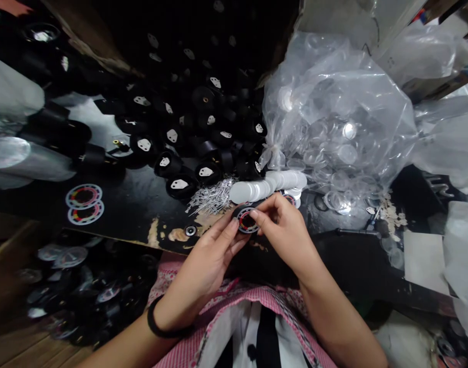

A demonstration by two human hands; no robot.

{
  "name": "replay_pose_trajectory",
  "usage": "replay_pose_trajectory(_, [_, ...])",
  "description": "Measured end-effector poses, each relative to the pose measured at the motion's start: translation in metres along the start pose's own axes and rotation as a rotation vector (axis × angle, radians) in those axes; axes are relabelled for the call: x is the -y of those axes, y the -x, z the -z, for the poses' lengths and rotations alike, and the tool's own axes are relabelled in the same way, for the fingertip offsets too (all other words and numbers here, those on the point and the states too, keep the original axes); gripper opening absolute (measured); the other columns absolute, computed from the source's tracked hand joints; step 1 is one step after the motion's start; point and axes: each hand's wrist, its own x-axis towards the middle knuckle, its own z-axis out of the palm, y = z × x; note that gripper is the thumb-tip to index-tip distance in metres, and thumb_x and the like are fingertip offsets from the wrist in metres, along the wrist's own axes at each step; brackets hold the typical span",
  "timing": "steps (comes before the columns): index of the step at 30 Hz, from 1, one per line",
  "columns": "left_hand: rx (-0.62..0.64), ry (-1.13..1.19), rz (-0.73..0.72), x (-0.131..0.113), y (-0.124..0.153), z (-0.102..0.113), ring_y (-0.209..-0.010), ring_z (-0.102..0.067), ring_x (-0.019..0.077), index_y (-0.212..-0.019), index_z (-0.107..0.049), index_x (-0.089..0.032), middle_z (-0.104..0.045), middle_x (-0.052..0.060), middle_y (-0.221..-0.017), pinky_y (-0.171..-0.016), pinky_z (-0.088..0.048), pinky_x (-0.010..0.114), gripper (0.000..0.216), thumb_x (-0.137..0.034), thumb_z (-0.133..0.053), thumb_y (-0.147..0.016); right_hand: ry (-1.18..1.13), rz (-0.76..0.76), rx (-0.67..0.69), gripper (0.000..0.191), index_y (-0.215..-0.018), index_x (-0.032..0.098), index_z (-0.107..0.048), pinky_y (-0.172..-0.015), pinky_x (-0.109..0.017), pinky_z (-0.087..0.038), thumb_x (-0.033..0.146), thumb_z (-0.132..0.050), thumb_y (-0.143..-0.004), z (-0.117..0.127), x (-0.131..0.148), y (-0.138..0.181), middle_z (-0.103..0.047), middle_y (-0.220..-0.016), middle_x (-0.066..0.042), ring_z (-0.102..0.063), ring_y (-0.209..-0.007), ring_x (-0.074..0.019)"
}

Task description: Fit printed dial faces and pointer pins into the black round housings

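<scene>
My left hand (208, 260) and my right hand (285, 232) meet over the front edge of a dark worktable (134, 204). Between their fingertips they pinch a small round black part with a coloured ringed dial face (247, 220). A black band circles my left wrist. Just beyond the hands lies a row of white discs (268, 185) and a heap of thin silvery slivers (210, 199).
A large heap of black round housings with white inserts (191, 133) fills the table's back. Clear plastic bags of transparent lenses (333, 128) stand at the right. Two dial rings (84, 203) lie at the left. More parts sit in a bin (76, 286) below left.
</scene>
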Motion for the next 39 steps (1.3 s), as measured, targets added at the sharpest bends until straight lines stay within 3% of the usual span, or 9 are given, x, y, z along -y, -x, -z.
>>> replay_pose_trajectory(4, [-0.007, -0.003, -0.004, 0.001, 0.000, 0.000, -0.103, -0.072, 0.0197, -0.102, -0.079, -0.028, -0.078, 0.001, -0.115, -0.089, -0.059, 0.029, 0.034, -0.039, -0.087, -0.070, -0.078, -0.045, 0.006, 0.015, -0.080, 0.022, -0.054, -0.051, -0.023, -0.048, 0.029, -0.067, -0.084, 0.001, -0.004, 0.001, -0.060, -0.066, 0.006, -0.061, -0.056, -0.0113])
replay_pose_trajectory(9, [0.046, -0.005, -0.001, 0.001, 0.002, 0.000, -0.103, -0.073, 0.0196, -0.104, -0.078, -0.027, -0.076, 0.003, -0.120, -0.090, -0.059, 0.029, 0.026, -0.037, -0.080, -0.080, -0.136, -0.073, -0.030, 0.019, -0.077, 0.022, -0.051, -0.051, -0.025, -0.048, 0.034, -0.064, -0.086, -0.002, -0.008, 0.005, -0.057, -0.061, 0.006, -0.060, -0.051, -0.0116])
replay_pose_trajectory(13, [0.043, -0.025, -0.038, 0.004, 0.001, 0.002, -0.103, -0.073, 0.0207, -0.106, -0.077, -0.028, -0.077, 0.003, -0.118, -0.092, -0.058, 0.032, 0.029, -0.039, -0.080, -0.079, 0.031, -0.023, -0.021, 0.022, -0.075, 0.022, -0.051, -0.052, -0.025, -0.044, 0.037, -0.064, -0.086, 0.000, -0.011, 0.005, -0.056, -0.064, 0.005, -0.056, -0.056, -0.0118])
replay_pose_trajectory(18, [0.101, -0.245, -0.099, 0.009, 0.001, 0.012, -0.117, -0.067, 0.0230, -0.114, -0.072, -0.027, -0.075, 0.003, -0.122, -0.105, -0.050, 0.036, 0.033, -0.034, -0.077, -0.082, 0.140, -0.007, 0.018, 0.020, -0.082, 0.022, -0.052, -0.055, -0.024, -0.039, 0.035, -0.069, -0.082, 0.001, -0.012, 0.011, -0.052, -0.068, 0.006, -0.050, -0.061, -0.0116])
replay_pose_trajectory(21, [0.056, -0.461, -0.163, 0.005, 0.006, 0.026, -0.119, -0.066, 0.0261, -0.114, -0.072, -0.024, -0.075, 0.006, -0.121, -0.108, -0.048, 0.038, 0.034, -0.032, -0.076, -0.082, 0.113, -0.004, 0.089, 0.011, -0.089, 0.022, -0.055, -0.058, -0.025, -0.042, 0.028, -0.063, -0.086, -0.003, -0.010, 0.014, -0.057, -0.072, 0.005, -0.054, -0.063, -0.0120])
replay_pose_trajectory(23, [-0.008, -0.519, -0.185, 0.000, 0.010, 0.038, -0.120, -0.066, 0.0273, -0.114, -0.072, -0.023, -0.075, 0.007, -0.121, -0.108, -0.048, 0.040, 0.034, -0.032, -0.076, -0.081, 0.179, 0.082, 0.193, 0.006, -0.092, 0.022, -0.057, -0.065, -0.026, -0.045, 0.025, -0.061, -0.089, -0.009, -0.006, 0.011, -0.064, -0.081, 0.003, -0.059, -0.071, -0.0130])
replay_pose_trajectory(27, [-0.179, -0.230, -0.220, -0.013, 0.011, 0.054, -0.110, -0.070, 0.0271, -0.107, -0.071, -0.021, -0.076, 0.007, -0.112, -0.105, -0.051, 0.044, 0.029, -0.031, -0.077, -0.080, 0.677, 0.346, 0.264, 0.011, -0.097, 0.019, -0.064, -0.083, -0.038, -0.045, 0.021, -0.054, -0.097, -0.029, 0.005, -0.009, -0.071, -0.098, -0.006, -0.063, -0.094, -0.0231])
replay_pose_trajectory(30, [-0.219, -0.035, -0.227, -0.020, 0.009, 0.055, -0.100, -0.074, 0.0247, -0.098, -0.071, -0.020, -0.078, 0.007, -0.104, -0.101, -0.054, 0.044, 0.019, -0.024, -0.076, -0.081, 1.033, 0.488, 0.248, 0.017, -0.099, 0.016, -0.066, -0.082, -0.044, -0.043, 0.022, -0.050, -0.099, -0.045, 0.010, -0.023, -0.071, -0.101, -0.011, -0.061, -0.096, -0.0300])
replay_pose_trajectory(39, [-0.255, 0.104, -0.145, -0.024, 0.016, 0.053, -0.102, -0.074, 0.0246, -0.103, -0.069, -0.023, -0.079, 0.006, -0.108, -0.089, -0.060, 0.039, 0.014, -0.022, -0.067, -0.089, 1.169, 0.568, 0.298, 0.017, -0.098, 0.011, -0.065, -0.079, -0.046, -0.042, 0.020, -0.051, -0.097, -0.056, 0.017, -0.031, -0.071, -0.098, -0.015, -0.062, -0.091, -0.0313])
